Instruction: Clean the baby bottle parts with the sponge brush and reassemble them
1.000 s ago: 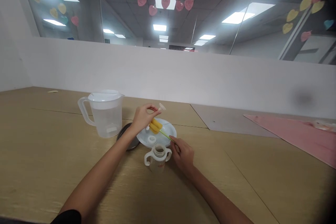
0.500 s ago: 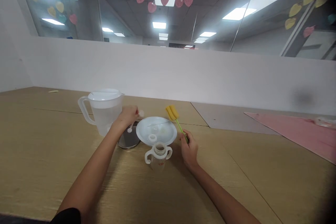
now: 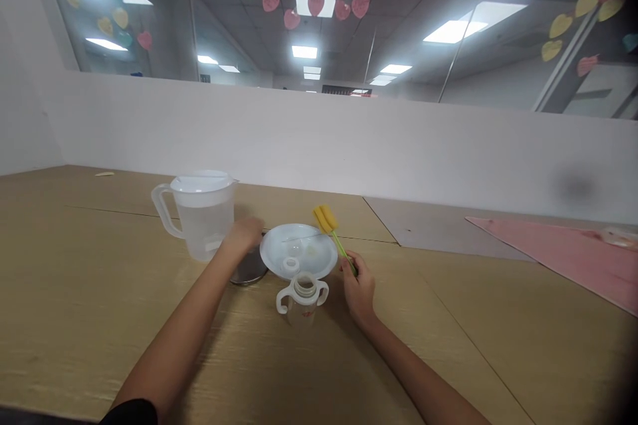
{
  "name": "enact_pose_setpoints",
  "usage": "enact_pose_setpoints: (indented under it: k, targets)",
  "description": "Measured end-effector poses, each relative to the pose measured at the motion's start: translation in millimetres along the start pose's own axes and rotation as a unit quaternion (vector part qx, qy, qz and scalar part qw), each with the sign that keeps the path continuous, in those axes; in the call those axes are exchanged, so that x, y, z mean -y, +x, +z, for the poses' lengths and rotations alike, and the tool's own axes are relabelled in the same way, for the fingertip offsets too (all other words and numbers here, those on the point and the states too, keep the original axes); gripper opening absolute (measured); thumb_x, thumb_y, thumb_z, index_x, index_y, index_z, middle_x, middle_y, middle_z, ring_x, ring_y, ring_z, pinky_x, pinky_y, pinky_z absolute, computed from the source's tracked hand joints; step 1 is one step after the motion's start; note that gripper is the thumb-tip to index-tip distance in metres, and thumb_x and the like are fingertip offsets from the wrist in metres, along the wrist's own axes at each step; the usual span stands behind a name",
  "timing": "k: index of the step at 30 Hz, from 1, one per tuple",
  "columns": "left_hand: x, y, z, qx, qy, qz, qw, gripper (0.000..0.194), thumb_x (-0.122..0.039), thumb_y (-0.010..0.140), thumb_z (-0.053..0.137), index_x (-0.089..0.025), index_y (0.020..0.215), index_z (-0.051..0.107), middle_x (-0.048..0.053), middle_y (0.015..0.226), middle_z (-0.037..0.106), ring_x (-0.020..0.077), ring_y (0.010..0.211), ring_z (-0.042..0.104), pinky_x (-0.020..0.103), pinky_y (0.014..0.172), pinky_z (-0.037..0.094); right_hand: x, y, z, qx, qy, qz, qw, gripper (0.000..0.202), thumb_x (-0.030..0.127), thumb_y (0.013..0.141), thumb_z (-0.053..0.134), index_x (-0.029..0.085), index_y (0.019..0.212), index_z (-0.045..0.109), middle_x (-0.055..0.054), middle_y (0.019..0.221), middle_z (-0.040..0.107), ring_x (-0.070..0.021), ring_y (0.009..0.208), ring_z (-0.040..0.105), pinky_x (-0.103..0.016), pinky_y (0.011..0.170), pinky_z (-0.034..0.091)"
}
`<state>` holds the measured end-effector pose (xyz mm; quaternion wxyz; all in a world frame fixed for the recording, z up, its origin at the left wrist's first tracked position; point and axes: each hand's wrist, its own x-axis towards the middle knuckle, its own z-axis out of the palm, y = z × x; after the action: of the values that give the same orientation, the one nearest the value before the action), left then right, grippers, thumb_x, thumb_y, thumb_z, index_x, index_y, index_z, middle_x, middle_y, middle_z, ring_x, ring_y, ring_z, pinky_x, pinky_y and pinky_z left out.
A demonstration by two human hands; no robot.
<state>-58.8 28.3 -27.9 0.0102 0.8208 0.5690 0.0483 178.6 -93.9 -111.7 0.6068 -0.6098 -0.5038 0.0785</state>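
My right hand (image 3: 359,284) is closed round the green handle of a sponge brush (image 3: 326,219), its yellow head raised at the right rim of a white bowl (image 3: 323,264). Small clear and white parts lie in the bowl. Over a round dark metal plate (image 3: 249,270) is my left hand (image 3: 244,236), blurred by motion; its fingers and anything in them cannot be made out. A clear bottle (image 3: 303,309) with two white handles stands open-topped in front of the bowl.
A lidded clear pitcher (image 3: 204,219) holding liquid stands just left of my left hand. At the right lies a pink cloth (image 3: 563,249) on a grey sheet (image 3: 428,226). A white wall rises behind the table.
My left hand has dropped slightly towards the metal plate. The white stick-like piece seen at its fingers before no longer shows. My right hand keeps its hold on the brush.
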Motion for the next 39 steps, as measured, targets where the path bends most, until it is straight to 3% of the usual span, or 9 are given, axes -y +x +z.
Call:
enact_pose_setpoints:
  k: [5, 11, 17, 27, 31, 39]
  targets:
    - [-40, -1, 10.9, -0.035, -0.029, 0.137, 0.99, 0.038, -0.026, 0.082, 0.053, -0.017, 0.118, 0.057, 0.014, 0.115, 0.062, 0.0239, 0.104, 0.059, 0.032, 0.088, 0.045, 2, 0, 0, 0.015, 0.008, 0.001, 1.0, 0.044, 0.051, 0.081, 0.044, 0.014, 0.096, 0.063, -0.003, 0.07, 0.062, -0.017, 0.063, 0.053, -0.026, 0.061, 0.04]
    - [-70, 2, 33.3, -0.067, -0.046, 0.241, 0.967, 0.036, -0.026, 0.082, 0.054, -0.02, 0.118, 0.058, 0.012, 0.126, 0.055, 0.0262, 0.119, 0.048, 0.039, 0.101, 0.035, 1, 0, -2, 0.022, -0.002, -0.008, 1.0, 0.043, 0.05, 0.082, 0.044, 0.014, 0.099, 0.063, -0.004, 0.074, 0.064, -0.0178, 0.065, 0.056, -0.026, 0.061, 0.041]
    - [-77, 4, 40.7, -0.064, -0.063, 0.266, 0.96, 0.022, -0.024, 0.084, 0.051, -0.019, 0.1, 0.066, 0.009, 0.107, 0.066, 0.0265, 0.115, 0.05, 0.052, 0.105, 0.024, -2, 0, -1, 0.028, -0.002, -0.022, 0.999, 0.042, 0.048, 0.082, 0.044, 0.015, 0.1, 0.062, -0.005, 0.079, 0.066, -0.0185, 0.069, 0.057, -0.026, 0.063, 0.042]
    - [-81, 5, 49.3, -0.072, -0.067, 0.275, 0.956, 0.01, -0.014, 0.071, 0.063, -0.017, 0.08, 0.067, 0.008, 0.086, 0.068, 0.0253, 0.094, 0.058, 0.052, 0.102, 0.026, -2, 0, -1, 0.025, -0.008, -0.022, 0.999, 0.043, 0.049, 0.083, 0.044, 0.014, 0.1, 0.063, -0.005, 0.079, 0.066, -0.0185, 0.069, 0.058, -0.027, 0.064, 0.043]
    - [-81, 3, 40.0, -0.105, -0.091, 0.276, 0.951, 0.016, -0.015, 0.081, 0.052, -0.018, 0.078, 0.068, 0.007, 0.086, 0.068, 0.0239, 0.095, 0.059, 0.047, 0.102, 0.027, -2, 0, -1, 0.019, -0.012, -0.017, 1.0, 0.044, 0.05, 0.082, 0.043, 0.014, 0.099, 0.063, -0.004, 0.073, 0.065, -0.0178, 0.065, 0.056, -0.027, 0.061, 0.042]
    - [-58, -4, -12.2, -0.18, -0.218, 0.234, 0.93, 0.027, -0.032, 0.09, 0.041, -0.017, 0.09, 0.064, 0.006, 0.092, 0.068, 0.0177, 0.084, 0.06, 0.028, 0.077, 0.043, 3, 0, -1, 0.003, 0.021, -0.016, 1.0, 0.043, 0.05, 0.081, 0.046, 0.014, 0.097, 0.063, -0.004, 0.071, 0.064, -0.0172, 0.064, 0.055, -0.026, 0.061, 0.042]
